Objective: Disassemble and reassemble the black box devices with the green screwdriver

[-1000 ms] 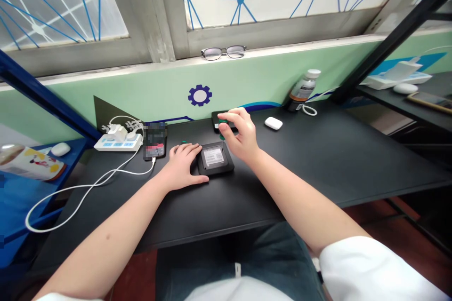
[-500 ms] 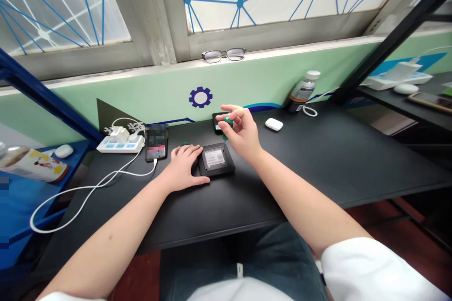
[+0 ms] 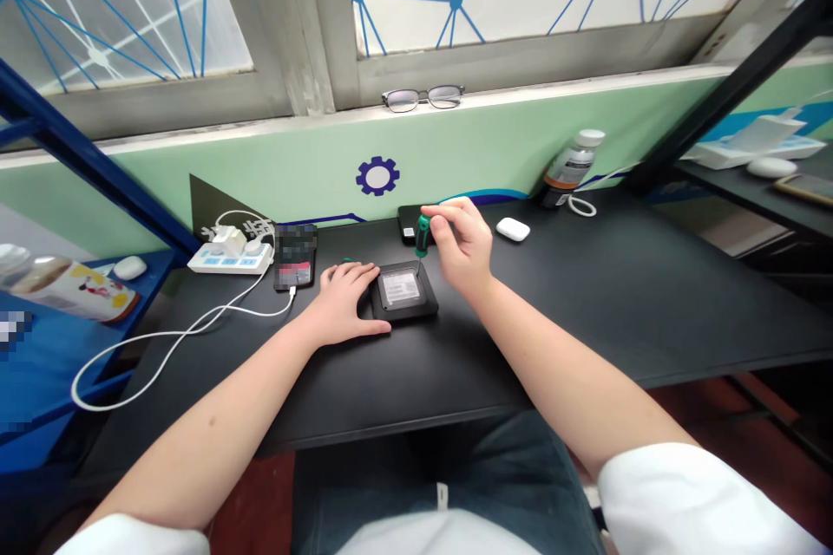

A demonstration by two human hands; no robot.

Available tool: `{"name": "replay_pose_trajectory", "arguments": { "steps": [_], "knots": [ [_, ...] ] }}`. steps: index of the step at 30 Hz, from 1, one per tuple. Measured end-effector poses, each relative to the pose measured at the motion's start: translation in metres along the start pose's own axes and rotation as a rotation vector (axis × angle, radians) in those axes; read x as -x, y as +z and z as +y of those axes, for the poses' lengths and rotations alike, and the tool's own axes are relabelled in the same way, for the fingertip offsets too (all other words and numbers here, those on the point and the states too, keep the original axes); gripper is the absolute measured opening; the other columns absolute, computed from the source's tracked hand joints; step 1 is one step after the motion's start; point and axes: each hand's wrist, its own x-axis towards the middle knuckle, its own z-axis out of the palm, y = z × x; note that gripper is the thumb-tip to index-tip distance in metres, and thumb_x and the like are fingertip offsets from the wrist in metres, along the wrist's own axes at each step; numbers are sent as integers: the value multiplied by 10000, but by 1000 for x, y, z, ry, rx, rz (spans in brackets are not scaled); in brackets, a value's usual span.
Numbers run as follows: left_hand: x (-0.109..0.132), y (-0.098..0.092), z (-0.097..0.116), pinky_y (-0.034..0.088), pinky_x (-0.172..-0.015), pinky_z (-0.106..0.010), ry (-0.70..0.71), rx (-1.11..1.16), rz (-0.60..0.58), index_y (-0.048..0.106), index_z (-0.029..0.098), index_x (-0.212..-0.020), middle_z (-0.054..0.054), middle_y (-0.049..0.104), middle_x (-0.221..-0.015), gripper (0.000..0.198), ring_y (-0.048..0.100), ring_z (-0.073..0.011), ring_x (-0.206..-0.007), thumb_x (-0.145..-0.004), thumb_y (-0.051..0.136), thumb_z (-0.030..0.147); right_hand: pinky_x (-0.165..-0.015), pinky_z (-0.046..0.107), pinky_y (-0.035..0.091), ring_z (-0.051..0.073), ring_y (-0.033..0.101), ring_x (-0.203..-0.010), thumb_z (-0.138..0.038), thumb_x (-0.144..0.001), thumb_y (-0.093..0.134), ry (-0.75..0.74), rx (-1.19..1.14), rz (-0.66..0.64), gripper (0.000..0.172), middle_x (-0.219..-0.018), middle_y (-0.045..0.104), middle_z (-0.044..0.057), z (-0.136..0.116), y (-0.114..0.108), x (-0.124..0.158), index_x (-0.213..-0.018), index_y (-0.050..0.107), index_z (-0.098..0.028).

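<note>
A flat black square case [image 3: 429, 305] with a pale label [image 3: 402, 289] on its upper face lies on the desk. My left hand [image 3: 342, 303] is spread flat at its left side, thumb by the near corner and fingertips touching the far one. Between thumb and forefinger, my right hand [image 3: 465, 244] pinches the top of a screwdriver [image 3: 423, 236] with a green handle. The screwdriver stands nearly upright, its thin shaft down at the case's far right corner. A small green item [image 3: 348, 260] shows partly behind my left fingers.
A black box-like object [image 3: 408, 225] lies behind the screwdriver. To its right are a white earbud case [image 3: 513, 229] and a bottle [image 3: 573, 165]. On the left, a phone [image 3: 296, 258] is cabled near a power strip [image 3: 231, 257]. Glasses [image 3: 423, 97] rest on the windowsill.
My right hand has turned and its fingers have curled in, so more of the green handle shows. My left hand keeps its place on the case. The view has shifted slightly.
</note>
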Motion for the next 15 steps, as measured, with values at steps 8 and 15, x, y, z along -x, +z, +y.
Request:
{"name": "replay_pose_trajectory", "arguments": {
  "steps": [8, 15],
  "knots": [
    [0, 2, -2, 192, -1294, -657, 0, -5, -1, 482, 256, -1618, -163, 471, -1697, 996, 358, -435, -1585, -793, 857, 669, -840, 395, 593, 202, 705, -986, -356, -959, 761, 122, -151, -33, 162, -1092, 670, 44, 6, 6, 0, -963, 628, -263],
    [1, 5, -5, 172, -1295, -676, 22, -11, 14, 478, 255, -1619, -162, 468, -1699, 994, 361, -432, -1579, -804, 848, 685, -835, 401, 616, 206, 760, -943, -483, -948, 775, 213, -184, -55, 301, -1065, 758, 37, 6, 8, 6, -982, 555, -279]
  ]
}}
